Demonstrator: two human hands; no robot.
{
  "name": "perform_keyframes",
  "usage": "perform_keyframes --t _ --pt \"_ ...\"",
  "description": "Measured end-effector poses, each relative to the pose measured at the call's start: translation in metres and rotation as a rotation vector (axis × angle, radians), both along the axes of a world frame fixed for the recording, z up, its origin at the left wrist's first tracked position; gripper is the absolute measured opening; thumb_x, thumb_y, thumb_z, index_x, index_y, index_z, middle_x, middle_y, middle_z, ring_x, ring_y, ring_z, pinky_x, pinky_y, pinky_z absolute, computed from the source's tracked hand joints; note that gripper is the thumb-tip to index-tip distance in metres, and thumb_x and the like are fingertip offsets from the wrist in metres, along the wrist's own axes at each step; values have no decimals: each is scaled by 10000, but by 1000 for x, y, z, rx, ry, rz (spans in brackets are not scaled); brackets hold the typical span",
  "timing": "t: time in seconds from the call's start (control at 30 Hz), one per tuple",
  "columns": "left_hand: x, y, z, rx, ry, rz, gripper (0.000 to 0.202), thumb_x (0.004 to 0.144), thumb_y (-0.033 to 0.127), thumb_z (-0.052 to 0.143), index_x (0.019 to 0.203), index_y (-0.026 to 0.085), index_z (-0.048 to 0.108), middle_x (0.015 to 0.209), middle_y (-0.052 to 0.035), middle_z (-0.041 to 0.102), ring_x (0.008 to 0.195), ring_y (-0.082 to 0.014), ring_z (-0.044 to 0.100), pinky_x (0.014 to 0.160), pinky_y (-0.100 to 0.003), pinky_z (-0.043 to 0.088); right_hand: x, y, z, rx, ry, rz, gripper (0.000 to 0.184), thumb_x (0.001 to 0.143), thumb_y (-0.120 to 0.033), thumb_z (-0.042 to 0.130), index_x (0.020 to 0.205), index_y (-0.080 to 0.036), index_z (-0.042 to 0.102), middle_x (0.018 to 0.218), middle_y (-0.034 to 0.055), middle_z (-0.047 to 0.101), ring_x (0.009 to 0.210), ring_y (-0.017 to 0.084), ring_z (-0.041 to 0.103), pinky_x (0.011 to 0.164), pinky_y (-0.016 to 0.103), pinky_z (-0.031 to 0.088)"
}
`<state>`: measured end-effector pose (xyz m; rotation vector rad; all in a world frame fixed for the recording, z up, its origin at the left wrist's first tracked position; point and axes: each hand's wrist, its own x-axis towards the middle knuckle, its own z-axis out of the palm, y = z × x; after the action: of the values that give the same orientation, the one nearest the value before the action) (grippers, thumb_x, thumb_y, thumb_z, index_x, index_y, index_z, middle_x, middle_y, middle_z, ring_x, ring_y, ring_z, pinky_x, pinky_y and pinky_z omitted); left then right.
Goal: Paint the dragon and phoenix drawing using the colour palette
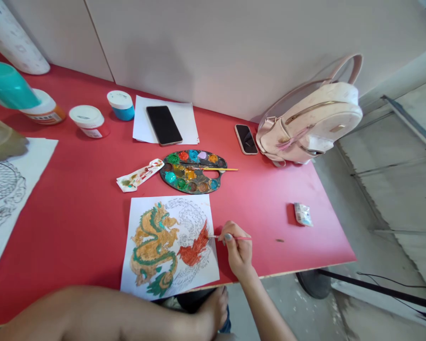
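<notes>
My right hand [237,246] is closed around a thin paintbrush [243,238] with a reddish handle. The brush tip touches the wing of a red bird [195,248] on a sheet of paper [126,279]. On the sheet's left half is a dragon [152,241] painted gold and green; line work around the bird is uncoloured. My left arm crosses the bottom of the view, and my left hand [215,305] lies low by the table edge, its fingers partly hidden. Above the sheet lies a paint palette [199,186] with several colours; a second brush [227,169] with a yellow handle rests across it.
Left of the palette is a paint-stained tissue [140,176]. Behind stand paint jars [122,111] and a phone [164,124] on white paper. Another phone [246,139], a pink backpack [305,123] and a small packet [303,214] are right. Another line drawing [3,194] lies left.
</notes>
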<state>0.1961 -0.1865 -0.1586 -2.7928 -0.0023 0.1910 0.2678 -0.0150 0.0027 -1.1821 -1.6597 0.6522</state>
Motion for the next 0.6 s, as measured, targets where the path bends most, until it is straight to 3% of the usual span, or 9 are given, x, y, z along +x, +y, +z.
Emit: perform_keyframes --t 0.07,0.13,0.27,0.37,0.5,0.6 --pt "-2 -3 -15 -183 -244 164 240 818 490 626 743 313 769 989 -29 782 1011 -251 692 899 -499 531 0 0 0 -57 -25 -3 326 1076 -245 437 779 -216 571 668 -15 561 567 136 510 547 255 381" --pt "-2 -9 -32 -265 -409 254 243 700 529 728 679 288 733 961 -42 767 1005 -257 660 951 -512 492 -1 1 0 -88 -71 -47 338 1070 -242 449 751 -215 557 655 -20 555 561 132 508 544 253 373" --pt "-2 -18 -48 -256 -472 268 274 652 549 737 682 277 721 1004 -77 748 1078 -299 633 994 -567 451 -2 2 0 -53 -92 -124 343 1064 -253 453 735 -216 541 652 -21 548 578 136 520 564 256 390" --pt "-1 -16 -40 -244 -363 224 230 641 511 763 721 295 757 1023 -68 772 1042 -301 667 958 -561 494 -2 3 -1 -47 -66 -159 345 1067 -279 455 748 -213 568 659 -14 561 580 143 528 567 262 404" --pt "-1 -5 -16 -230 -69 175 261 814 493 628 886 313 804 1138 -52 775 1101 -306 695 927 -563 532 0 4 -1 -71 17 -202 338 1074 -311 457 787 -213 606 694 -1 591 610 156 555 583 276 429" --pt "-2 2 -9 -265 -83 126 286 832 506 618 930 323 815 1131 -52 785 1085 -303 712 889 -544 557 0 4 -1 -92 38 -193 281 1071 -305 474 853 -217 629 764 14 621 678 169 586 630 288 460"
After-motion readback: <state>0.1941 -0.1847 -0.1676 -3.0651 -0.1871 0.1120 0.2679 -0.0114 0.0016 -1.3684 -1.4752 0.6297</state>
